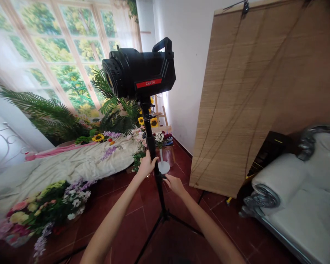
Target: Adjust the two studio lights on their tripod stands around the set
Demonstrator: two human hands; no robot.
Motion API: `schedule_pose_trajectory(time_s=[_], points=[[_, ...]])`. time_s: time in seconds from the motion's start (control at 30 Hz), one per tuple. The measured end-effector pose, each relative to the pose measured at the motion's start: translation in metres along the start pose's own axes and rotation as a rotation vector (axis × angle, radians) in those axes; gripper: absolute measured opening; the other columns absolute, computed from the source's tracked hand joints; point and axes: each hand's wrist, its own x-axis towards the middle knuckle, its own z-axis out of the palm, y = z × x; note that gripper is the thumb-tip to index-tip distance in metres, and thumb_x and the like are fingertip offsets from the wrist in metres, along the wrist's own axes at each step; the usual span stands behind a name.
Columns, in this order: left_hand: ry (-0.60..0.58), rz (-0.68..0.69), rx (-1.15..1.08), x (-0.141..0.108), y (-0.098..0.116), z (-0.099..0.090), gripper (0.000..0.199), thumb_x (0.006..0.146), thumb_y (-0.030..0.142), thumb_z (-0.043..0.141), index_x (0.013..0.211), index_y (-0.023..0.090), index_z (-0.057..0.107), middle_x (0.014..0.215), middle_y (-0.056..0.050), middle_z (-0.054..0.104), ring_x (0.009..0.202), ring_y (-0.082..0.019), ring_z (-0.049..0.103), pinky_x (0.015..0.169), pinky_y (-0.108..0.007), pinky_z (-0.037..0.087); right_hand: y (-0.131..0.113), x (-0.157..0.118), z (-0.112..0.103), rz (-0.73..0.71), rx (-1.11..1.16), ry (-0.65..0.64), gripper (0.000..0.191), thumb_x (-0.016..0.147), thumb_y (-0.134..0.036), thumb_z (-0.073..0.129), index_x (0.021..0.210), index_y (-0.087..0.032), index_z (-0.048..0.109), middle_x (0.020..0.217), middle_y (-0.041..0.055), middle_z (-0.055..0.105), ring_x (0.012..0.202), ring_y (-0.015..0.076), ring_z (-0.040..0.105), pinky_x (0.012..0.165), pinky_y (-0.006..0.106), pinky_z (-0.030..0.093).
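Observation:
A black studio light [143, 71] with a red label sits on top of a black stand [160, 194], its lens facing left. My left hand [147, 164] is wrapped round the stand's pole below the light, thumb across the front. Slightly lower, on the pole's right side, my right hand [173, 183] pinches a small dark knob at a joint of the pole. The stand's legs spread on the red tiled floor.
On the left, a bed [79, 163] with cream cloth holds flowers; a bouquet [44, 209] lies at its near edge. A bamboo blind [222, 99] hangs at right, beside a white sofa [305, 205]. A white round-based flower stand [164, 167] is behind the pole.

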Motion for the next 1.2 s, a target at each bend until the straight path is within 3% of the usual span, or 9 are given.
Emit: schedule_pose_trajectory(time_s=[0.1,0.2,0.33,0.47,0.6,0.73,0.97,1.2], points=[[0.014,-0.019,0.074,-0.005,-0.004,0.005,0.05,0.086,0.041,0.057,0.126,0.016,0.04,0.079,-0.007,0.071,0.069,-0.024,0.07,0.066,-0.033,0.053,0.008,0.001,0.003,-0.148,-0.245,0.044,0.007,0.089,-0.02,0.057,0.086,-0.024,0.062,0.079,0.0038,0.06,0.077,0.0152,0.054,0.055,0.02,0.03],[-0.007,-0.05,0.181,-0.011,-0.01,0.012,0.046,0.087,0.039,0.056,0.124,0.015,0.041,0.08,-0.009,0.071,0.069,-0.024,0.069,0.063,-0.032,0.05,0.013,0.003,0.003,-0.187,-0.264,0.055,0.015,0.087,-0.014,0.058,0.094,-0.025,0.064,0.082,0.0059,0.061,0.08,0.0158,0.053,0.055,0.02,0.031],[-0.029,-0.052,0.25,-0.014,-0.02,0.016,0.045,0.088,0.042,0.055,0.121,0.016,0.042,0.081,-0.009,0.071,0.075,-0.024,0.07,0.064,-0.029,0.048,0.012,0.006,-0.007,-0.257,-0.326,-0.004,0.028,0.082,-0.005,0.056,0.099,-0.025,0.066,0.084,0.0063,0.062,0.079,0.0155,0.052,0.056,0.02,0.032],[-0.126,-0.053,0.311,-0.017,-0.033,0.018,0.047,0.086,0.046,0.055,0.12,0.016,0.042,0.086,-0.01,0.071,0.078,-0.025,0.07,0.065,-0.029,0.047,0.01,0.01,-0.013,-0.344,-0.455,-0.068,0.028,0.085,-0.005,0.054,0.1,-0.026,0.067,0.084,0.0053,0.062,0.079,0.0146,0.052,0.056,0.019,0.032],[-0.202,-0.103,0.348,-0.034,-0.05,0.033,0.044,0.085,0.04,0.059,0.117,0.013,0.046,0.082,-0.013,0.071,0.079,-0.028,0.07,0.065,-0.029,0.046,0.009,0.011,-0.012,-0.341,-0.481,-0.072,0.027,0.085,-0.006,0.055,0.101,-0.025,0.066,0.084,0.0053,0.062,0.08,0.0148,0.054,0.056,0.019,0.033],[-0.201,-0.129,0.312,-0.048,-0.066,0.049,0.037,0.089,0.04,0.053,0.116,0.015,0.047,0.082,-0.011,0.071,0.076,-0.026,0.07,0.064,-0.028,0.045,0.011,0.012,-0.01,-0.306,-0.464,-0.065,0.025,0.084,-0.007,0.057,0.099,-0.025,0.065,0.084,0.0055,0.063,0.079,0.0148,0.055,0.056,0.019,0.034],[-0.154,-0.155,0.214,-0.047,-0.076,0.054,0.039,0.088,0.048,0.054,0.113,0.018,0.05,0.073,-0.005,0.068,0.07,-0.023,0.068,0.064,-0.028,0.045,0.015,0.014,-0.01,-0.312,-0.435,-0.047,0.028,0.083,-0.005,0.056,0.101,-0.025,0.065,0.082,0.005,0.062,0.075,0.0145,0.054,0.056,0.019,0.033],[-0.091,-0.191,0.056,-0.05,-0.081,0.06,0.029,0.083,0.043,0.06,0.1,0.02,0.058,0.092,-0.006,0.073,0.078,-0.019,0.069,0.069,-0.027,0.049,0.014,0.015,-0.01,-0.315,-0.441,-0.061,0.02,0.085,-0.011,0.057,0.097,-0.025,0.065,0.079,0.0035,0.06,0.072,0.0137,0.052,0.055,0.019,0.031]])
